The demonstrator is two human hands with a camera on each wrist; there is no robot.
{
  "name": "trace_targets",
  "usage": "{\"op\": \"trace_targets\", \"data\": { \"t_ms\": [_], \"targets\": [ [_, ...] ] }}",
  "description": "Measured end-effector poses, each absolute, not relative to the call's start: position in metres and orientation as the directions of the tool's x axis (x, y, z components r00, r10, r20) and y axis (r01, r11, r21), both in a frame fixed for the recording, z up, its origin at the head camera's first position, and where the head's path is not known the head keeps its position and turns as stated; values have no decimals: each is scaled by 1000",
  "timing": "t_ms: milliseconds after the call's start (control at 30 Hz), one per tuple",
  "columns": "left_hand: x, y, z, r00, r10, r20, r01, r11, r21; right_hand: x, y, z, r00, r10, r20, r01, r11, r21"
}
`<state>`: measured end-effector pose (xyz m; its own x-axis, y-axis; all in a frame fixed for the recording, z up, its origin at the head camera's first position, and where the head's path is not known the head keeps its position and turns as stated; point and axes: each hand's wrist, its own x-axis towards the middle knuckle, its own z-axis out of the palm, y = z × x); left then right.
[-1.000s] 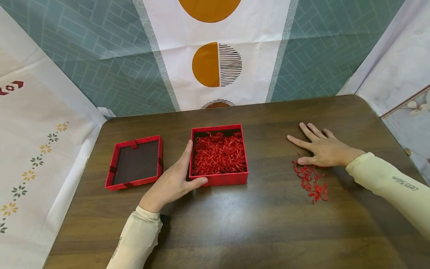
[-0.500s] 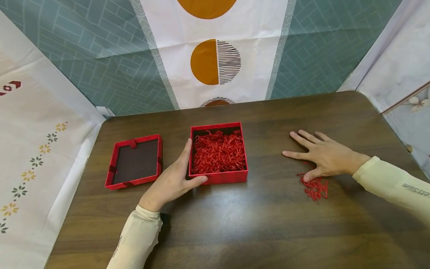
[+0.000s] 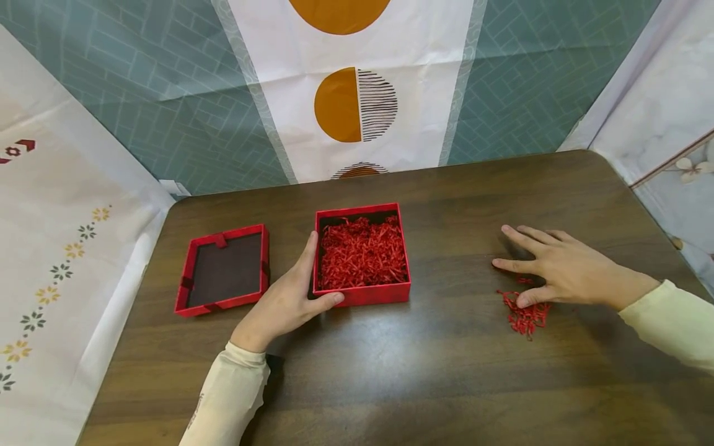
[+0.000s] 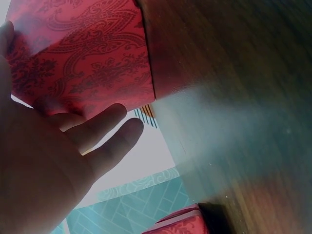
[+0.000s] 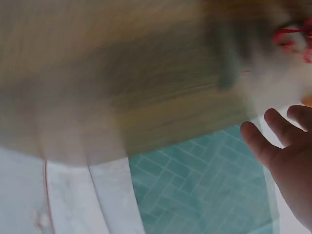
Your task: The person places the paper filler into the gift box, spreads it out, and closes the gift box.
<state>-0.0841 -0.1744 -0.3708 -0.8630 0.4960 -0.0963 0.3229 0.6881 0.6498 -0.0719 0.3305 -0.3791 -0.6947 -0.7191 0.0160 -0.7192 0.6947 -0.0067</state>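
A square red patterned gift box (image 3: 379, 295), filled with red shredded paper (image 3: 365, 253), stands mid-table. My left hand (image 3: 281, 306) rests against its near left corner, thumb on the front wall and fingers along the left wall. The left wrist view shows the box's patterned side (image 4: 87, 53) close to the extended fingers of the left hand (image 4: 48, 161). At the right, my right hand (image 3: 563, 269) is spread low over the table. Its thumb overlaps a small pile of loose red paper shreds (image 3: 527, 319). In the right wrist view, the right hand's fingers (image 5: 261, 144) are extended.
The red box lid (image 3: 225, 272) lies inside up to the left of the box, its dark inside showing. A brown wooden table (image 3: 390, 378) carries everything. Patterned cloths hang behind and at both sides.
My right hand first slid left and nearer over the shreds, then moved back to the right. The loose pile is gathered more tightly. My left hand and the box stay in place.
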Motion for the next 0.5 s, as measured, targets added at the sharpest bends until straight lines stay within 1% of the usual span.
{"op": "trace_targets", "data": {
  "t_ms": [67,133,200,267,333,367,433,500],
  "targets": [
    [-84,-174,-371,-863,495,-100,319,688,652,-63,330,-375,-727,-686,18,-686,726,-45],
    [-84,-174,-371,-864,494,-96,321,687,652,-52,330,-371,-790,-613,-8,-609,785,-112],
    [-84,-174,-370,-864,494,-93,322,687,651,-40,334,-370,-856,-511,-79,-491,851,-188],
    [-84,-174,-370,-865,493,-92,323,687,651,-30,340,-374,-904,-391,-173,-348,908,-235],
    [-84,-174,-370,-866,492,-94,320,688,651,-21,350,-381,-924,-280,-261,-214,944,-253],
    [-83,-174,-370,-866,491,-96,318,689,651,-17,356,-385,-926,-236,-296,-167,956,-241],
    [-83,-174,-370,-867,489,-100,315,692,650,-11,369,-394,-920,-179,-348,-111,973,-204],
    [-82,-174,-369,-867,488,-103,314,694,648,-4,380,-402,-920,-150,-363,-90,980,-177]
  ]
}}
